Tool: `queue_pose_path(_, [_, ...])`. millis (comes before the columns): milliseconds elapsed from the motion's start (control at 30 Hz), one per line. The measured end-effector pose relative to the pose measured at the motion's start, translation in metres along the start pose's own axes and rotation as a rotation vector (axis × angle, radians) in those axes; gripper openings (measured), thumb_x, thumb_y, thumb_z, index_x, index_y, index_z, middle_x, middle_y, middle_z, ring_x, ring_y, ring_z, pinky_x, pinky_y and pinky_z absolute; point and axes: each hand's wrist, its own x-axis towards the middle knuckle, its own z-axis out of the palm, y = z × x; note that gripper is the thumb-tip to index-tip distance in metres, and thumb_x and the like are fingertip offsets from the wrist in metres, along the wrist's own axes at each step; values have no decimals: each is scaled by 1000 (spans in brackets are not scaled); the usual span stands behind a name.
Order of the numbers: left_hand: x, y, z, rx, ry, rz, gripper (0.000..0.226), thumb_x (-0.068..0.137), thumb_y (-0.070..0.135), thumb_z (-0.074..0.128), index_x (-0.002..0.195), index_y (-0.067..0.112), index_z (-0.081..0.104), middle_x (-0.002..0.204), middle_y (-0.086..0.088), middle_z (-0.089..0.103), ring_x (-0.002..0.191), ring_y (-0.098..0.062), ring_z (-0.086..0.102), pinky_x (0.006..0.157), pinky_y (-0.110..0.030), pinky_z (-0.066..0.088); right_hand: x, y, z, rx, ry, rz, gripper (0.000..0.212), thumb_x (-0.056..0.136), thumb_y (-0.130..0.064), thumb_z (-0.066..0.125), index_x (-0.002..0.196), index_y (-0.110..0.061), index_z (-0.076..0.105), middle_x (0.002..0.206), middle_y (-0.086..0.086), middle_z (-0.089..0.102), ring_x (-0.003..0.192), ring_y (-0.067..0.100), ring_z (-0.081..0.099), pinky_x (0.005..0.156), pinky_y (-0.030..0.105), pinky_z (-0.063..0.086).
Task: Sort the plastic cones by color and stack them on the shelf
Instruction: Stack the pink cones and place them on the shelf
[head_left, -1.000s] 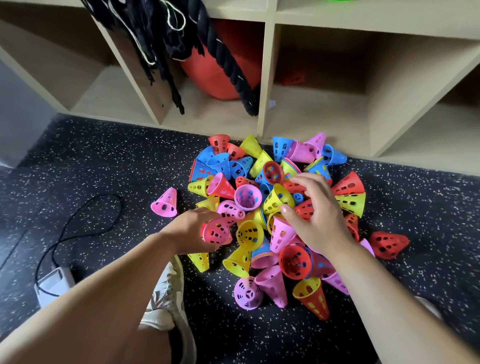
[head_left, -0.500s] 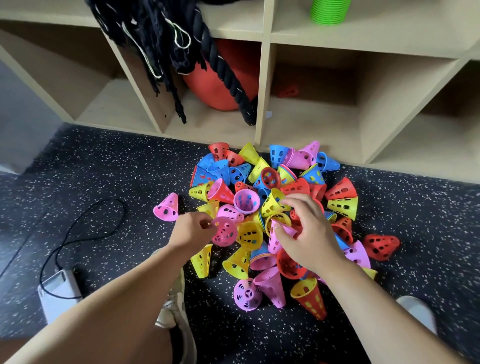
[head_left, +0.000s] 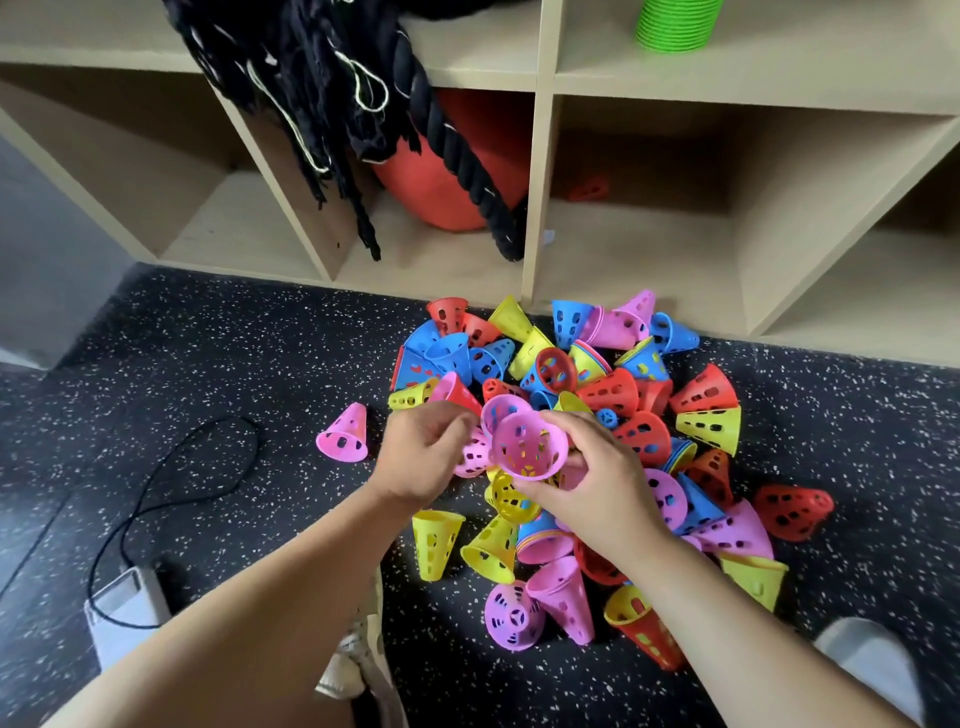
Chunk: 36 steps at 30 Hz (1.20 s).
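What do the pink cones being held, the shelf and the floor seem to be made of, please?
Pink cones: thin moulded plastic, smooth with slight sheen, cut-out holes. Shelf: likely laminated board, matte pale wood tone. Floor: probably rubber, matte black with white flecks.

Single wide-angle head cam, looking forward and steeply down, close above the floor (head_left: 208, 338), facing the shelf (head_left: 540, 156) whose lower cubbies fill the top of the view.

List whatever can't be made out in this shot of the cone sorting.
All in the head view.
The green stack: cut off by the top edge.
The big red thing: partly behind the black rope.
The small red thing deep in the shelf: too dim to name.
The pink cone in the left hand: fingers cover most of it.
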Motion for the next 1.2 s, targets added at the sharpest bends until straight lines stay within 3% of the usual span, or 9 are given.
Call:
queue_pose_path(167, [10,-73,-46,531,334,-155,35,84,21,66,118,11,65,115,-10,60,107,-28,55,90,-39,47,2,7,1,-8,38,-1,68,67,-39,88,128,-26,60,120,-26,57,106,7,64,88,37,57])
queue_pose_path(300, [8,-116,-73,605,187,-515,88,77,44,78,150,25,34,142,-14,39,127,-34,45,102,-45,43,5,10,5,-30,52,-7,68,67,-38,89,127,-23,61,120,-19,59,106,6,63,86,37,57])
queue_pose_path(367, [9,-127,-77,565,78,-562,87,80,41,78,152,28,30,142,-14,42,121,-34,52,95,-43,47,6,11,7,-31,49,2,69,66,-35,91,127,-26,61,121,-23,58,106,4,62,85,35,57])
queue_pose_path(467, [15,-138,-78,635,122,-475,49,92,18,63,139,21,51,118,-16,65,98,-34,61,75,-35,48,6,12,8,-35,47,2,68,66,-31,92,126,-28,61,122,-29,55,105,1,62,84,28,56])
queue_pose_path(600, [19,-129,-73,629,280,-424,13,91,19,60,89,9,69,76,-14,68,70,-32,61,59,-32,43,6,11,7,-14,43,-3,68,65,-24,94,125,-23,62,120,-15,62,102,4,64,79,12,51])
queue_pose_path(767, [27,-83,-52,517,312,-169,28,80,35,53,67,11,58,80,1,54,71,-20,51,60,-29,36,9,-2,7,33,100,-11,73,67,-22,93,131,-25,58,124,-20,61,102,-2,63,76,3,46])
queue_pose_path(900, [34,-32,-19,108,108,-64,23,82,22,60,70,13,78,102,11,72,93,-8,66,77,-21,51,16,-21,4,67,176,-61,69,71,-28,89,132,-29,56,124,-26,58,105,7,66,79,19,56])
queue_pose_path(1033, [30,15,15,-341,-9,-176,24,72,16,62,50,8,67,57,-15,60,56,-20,49,56,-29,41,16,-27,-4,111,232,-73,62,75,-25,85,132,-22,60,124,-8,64,112,14,65,85,35,58])
queue_pose_path(1200, [20,40,32,-581,-104,-221,27,70,3,54,43,10,50,45,0,50,41,-12,43,47,-20,36,11,-28,-20,140,287,-41,53,75,-22,86,123,-23,64,117,-12,65,109,9,64,80,23,58])
